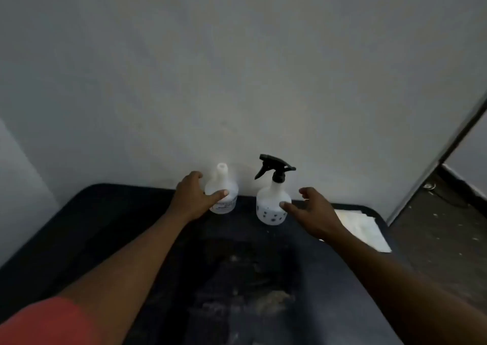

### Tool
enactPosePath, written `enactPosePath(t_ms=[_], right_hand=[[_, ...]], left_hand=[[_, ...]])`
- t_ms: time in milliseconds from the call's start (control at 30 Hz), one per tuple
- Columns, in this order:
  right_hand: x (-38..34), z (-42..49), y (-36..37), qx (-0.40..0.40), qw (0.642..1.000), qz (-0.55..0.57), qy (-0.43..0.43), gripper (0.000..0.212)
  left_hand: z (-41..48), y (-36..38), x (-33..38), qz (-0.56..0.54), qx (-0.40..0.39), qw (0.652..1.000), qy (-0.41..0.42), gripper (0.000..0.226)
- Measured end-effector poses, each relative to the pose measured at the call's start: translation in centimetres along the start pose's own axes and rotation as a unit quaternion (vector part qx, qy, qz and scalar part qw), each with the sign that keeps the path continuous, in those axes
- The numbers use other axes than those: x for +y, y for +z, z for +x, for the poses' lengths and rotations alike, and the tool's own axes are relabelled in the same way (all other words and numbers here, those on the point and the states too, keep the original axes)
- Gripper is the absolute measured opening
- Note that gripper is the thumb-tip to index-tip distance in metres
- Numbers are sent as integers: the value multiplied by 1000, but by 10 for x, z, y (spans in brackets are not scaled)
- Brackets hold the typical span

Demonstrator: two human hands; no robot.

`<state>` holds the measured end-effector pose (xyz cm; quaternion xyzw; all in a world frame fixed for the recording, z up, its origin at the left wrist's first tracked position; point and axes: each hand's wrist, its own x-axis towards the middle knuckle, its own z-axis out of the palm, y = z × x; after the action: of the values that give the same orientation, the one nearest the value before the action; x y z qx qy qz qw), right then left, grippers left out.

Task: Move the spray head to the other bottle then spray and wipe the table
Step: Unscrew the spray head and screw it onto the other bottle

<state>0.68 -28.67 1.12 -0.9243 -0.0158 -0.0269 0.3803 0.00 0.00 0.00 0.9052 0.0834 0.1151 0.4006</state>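
Observation:
Two white plastic bottles stand upright at the far edge of a dark table (110, 226), against the wall. The left bottle (226, 186) has a bare open neck. The right bottle (270, 207) carries a black spray head (274, 168) with its nozzle pointing left. My left hand (192, 195) is spread around the left bottle's side, thumb across its front, fingers behind; a firm grip is not evident. My right hand (313, 210) is open just right of the spray bottle, with the thumb tip touching its body.
A white folded cloth (361, 228) lies on the table's right side, behind my right wrist. Pale dusty smears (266, 302) mark the table's near middle. A grey wall rises right behind the bottles. Dark floor (442, 226) and a door frame lie to the right.

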Motion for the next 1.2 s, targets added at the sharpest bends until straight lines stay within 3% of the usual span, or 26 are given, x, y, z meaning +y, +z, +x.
enactPosePath(t_ms=[67, 200, 300, 467, 633, 733, 967, 1200], right_hand=[[11, 17, 18, -28, 1000, -14, 3, 91], [21, 44, 51, -37, 999, -12, -15, 100], [18, 58, 68, -33, 999, -9, -39, 99], [14, 64, 81, -20, 999, -1, -38, 88], [7, 17, 77, -3, 994, 82, -70, 70], [-3, -23, 69, 12, 988, 120, -99, 54], [4, -97, 62, 9, 987, 91, -130, 60], [37, -107, 67, -23, 990, 100, -91, 78]], left_hand=[[13, 17, -16, 0, -28, 999, -30, 97], [29, 52, -37, -44, -48, 998, -18, 89], [33, 67, -38, -58, -22, 998, 30, 92], [24, 68, -37, -56, -9, 998, 27, 88], [-36, 40, -38, -77, -36, 995, 61, 75], [-71, 18, -34, -71, -58, 993, 77, 81], [-117, 12, -26, -64, -88, 993, 48, 90], [-129, 20, -34, -100, -109, 988, 35, 83]])
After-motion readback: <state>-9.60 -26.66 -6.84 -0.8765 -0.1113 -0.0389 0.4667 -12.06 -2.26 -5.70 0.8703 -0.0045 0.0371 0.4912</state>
